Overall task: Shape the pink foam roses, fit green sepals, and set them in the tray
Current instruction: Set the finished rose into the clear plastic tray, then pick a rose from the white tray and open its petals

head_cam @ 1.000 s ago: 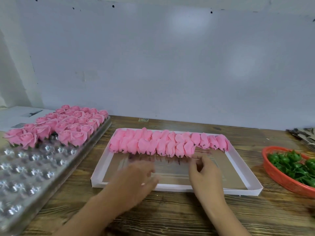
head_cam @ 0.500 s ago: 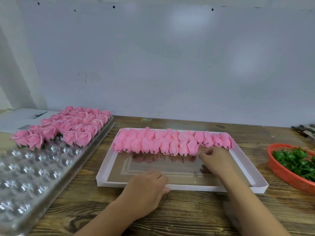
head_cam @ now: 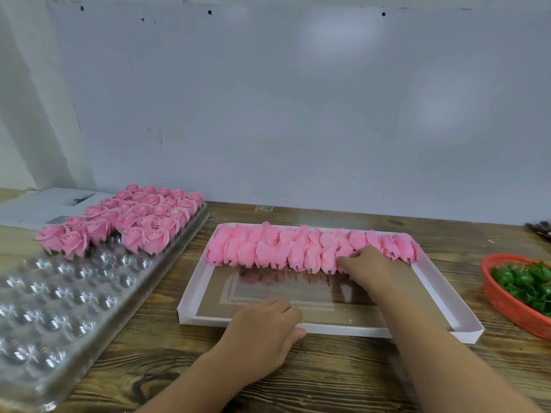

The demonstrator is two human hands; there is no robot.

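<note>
Pink foam buds [head_cam: 310,250] lie in two rows along the far edge of a shallow white box [head_cam: 328,327]. The right hand [head_cam: 368,268] pinches one bud in the front row; the left hand [head_cam: 265,329] rests, fingers loosely curled, on the box's near edge. Picking up is underway; shaping likely follows.

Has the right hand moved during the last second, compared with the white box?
Yes. The right hand has reached farther into the white box, away from its near rim, and now touches the row of pink buds.

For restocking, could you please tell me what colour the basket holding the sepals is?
The basket is orange-red, seen in the head view at the right edge.
</note>
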